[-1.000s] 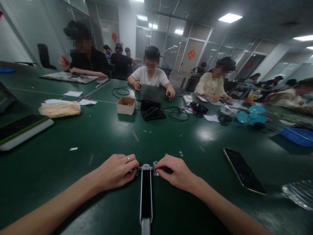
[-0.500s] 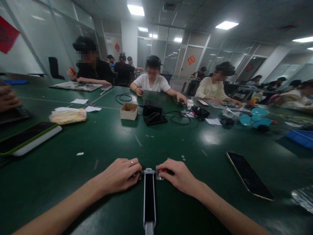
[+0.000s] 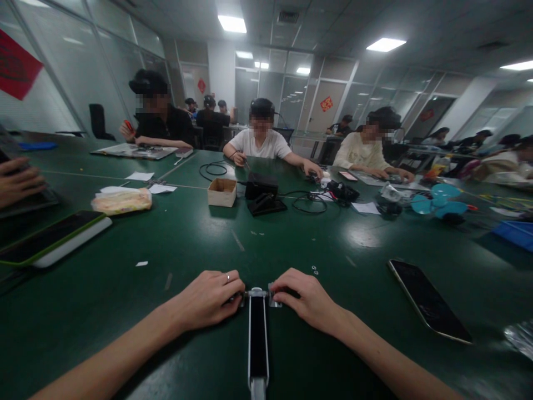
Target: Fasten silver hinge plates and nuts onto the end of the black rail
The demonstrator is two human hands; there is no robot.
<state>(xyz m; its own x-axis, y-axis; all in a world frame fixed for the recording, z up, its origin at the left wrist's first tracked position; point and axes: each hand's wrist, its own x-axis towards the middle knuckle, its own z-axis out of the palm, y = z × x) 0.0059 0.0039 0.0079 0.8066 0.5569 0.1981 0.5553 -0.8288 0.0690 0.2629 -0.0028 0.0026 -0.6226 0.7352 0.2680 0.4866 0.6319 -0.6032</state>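
Upright in my view on the green table (image 3: 200, 355) lies a long narrow black bar with a silver frame (image 3: 259, 339). A short crossbar (image 3: 257, 293) spans its far end. My left hand (image 3: 212, 297), a ring on one finger, pinches a small shiny piece at the crossbar's left side, mostly covered by the fingers. At the right side, my right hand (image 3: 306, 294) is closed, thumb and fingertips on a small shiny bracket (image 3: 275, 300). Two tiny rings (image 3: 315, 270) that look like washers or nuts lie beyond the right hand.
A phone (image 3: 428, 300) lies to the right, and a green-edged phone-like device (image 3: 54, 236) to the left. Farther off are a small open box (image 3: 222, 194), a black stand (image 3: 264, 194), a food packet (image 3: 122, 201) and a blue-bladed fan (image 3: 439, 203). Several people sit around the table.
Both hands stay at the two sides of the crossbar with almost the same grip. The whole view has shifted slightly, so things appear a little farther right.
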